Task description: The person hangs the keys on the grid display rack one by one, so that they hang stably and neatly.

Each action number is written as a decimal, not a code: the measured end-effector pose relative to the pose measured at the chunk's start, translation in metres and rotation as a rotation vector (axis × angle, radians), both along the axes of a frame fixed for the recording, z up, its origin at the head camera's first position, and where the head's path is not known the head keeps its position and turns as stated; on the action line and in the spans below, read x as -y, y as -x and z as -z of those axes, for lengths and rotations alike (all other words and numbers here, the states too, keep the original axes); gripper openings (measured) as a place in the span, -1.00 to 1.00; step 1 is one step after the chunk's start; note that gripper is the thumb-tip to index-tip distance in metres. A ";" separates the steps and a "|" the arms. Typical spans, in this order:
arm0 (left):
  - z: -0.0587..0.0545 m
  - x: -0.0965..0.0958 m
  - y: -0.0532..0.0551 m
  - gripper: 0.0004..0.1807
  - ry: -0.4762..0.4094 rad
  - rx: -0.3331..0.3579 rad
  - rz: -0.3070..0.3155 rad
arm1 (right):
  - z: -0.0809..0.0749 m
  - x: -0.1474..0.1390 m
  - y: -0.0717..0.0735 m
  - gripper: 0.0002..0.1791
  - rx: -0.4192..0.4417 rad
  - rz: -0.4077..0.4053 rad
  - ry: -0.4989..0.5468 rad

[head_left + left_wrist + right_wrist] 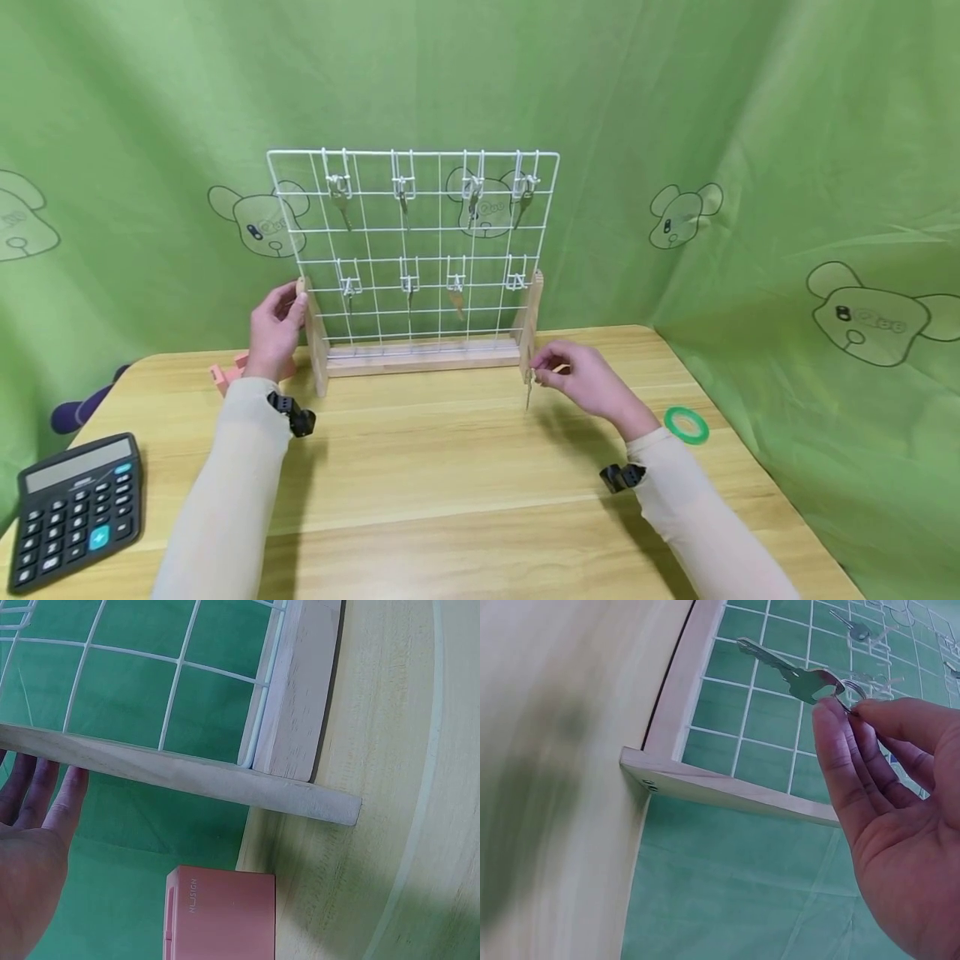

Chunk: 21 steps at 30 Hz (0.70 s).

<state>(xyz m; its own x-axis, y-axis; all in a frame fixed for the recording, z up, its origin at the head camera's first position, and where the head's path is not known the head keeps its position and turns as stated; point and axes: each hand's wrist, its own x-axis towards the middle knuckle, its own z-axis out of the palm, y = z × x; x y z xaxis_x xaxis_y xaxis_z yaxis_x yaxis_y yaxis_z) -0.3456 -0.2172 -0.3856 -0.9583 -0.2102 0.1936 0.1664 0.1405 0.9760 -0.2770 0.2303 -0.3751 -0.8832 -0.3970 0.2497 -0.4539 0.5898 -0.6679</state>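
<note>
A white wire grid rack in a wooden stand (pixel 423 360) stands on the table. My left hand (pixel 273 329) grips its left wooden side post (pixel 195 774), the fingertips passing behind the post. Beside the right post, my right hand (pixel 585 379) pinches a silver key (pixel 799 681) by its small metal ring (pixel 853 691), between thumb and fingers. The key hangs just above the table, blade downward. Several keys hang from white hooks in two rows on the grid. On the lower right hook (pixel 516 282) I see no key.
Behind my left hand lies a pink object (pixel 225 915), partly hidden in the head view. A black calculator (pixel 78 508) sits at the left edge. Green tape (pixel 686 425) lies near the right edge. Green curtain (pixel 750 250) surrounds the table.
</note>
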 end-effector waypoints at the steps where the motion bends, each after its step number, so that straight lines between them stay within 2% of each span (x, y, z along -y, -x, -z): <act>1: 0.000 0.000 0.000 -0.43 0.005 -0.002 -0.003 | -0.002 0.000 0.001 -0.88 -0.001 0.009 0.004; 11: -0.001 -0.001 -0.001 -0.43 0.017 -0.001 -0.007 | -0.015 0.004 0.012 -0.87 -0.019 0.095 0.054; 21: 0.000 -0.001 0.000 -0.43 0.008 0.002 -0.009 | -0.025 0.009 0.022 -0.85 -0.049 0.122 0.113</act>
<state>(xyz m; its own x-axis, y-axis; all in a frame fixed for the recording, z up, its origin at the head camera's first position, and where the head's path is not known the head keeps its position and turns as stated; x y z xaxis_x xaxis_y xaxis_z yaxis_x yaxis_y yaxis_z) -0.3460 -0.2167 -0.3859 -0.9568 -0.2170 0.1935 0.1633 0.1497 0.9752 -0.2994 0.2211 -0.3497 -0.9088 -0.2541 0.3308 -0.4171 0.5651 -0.7118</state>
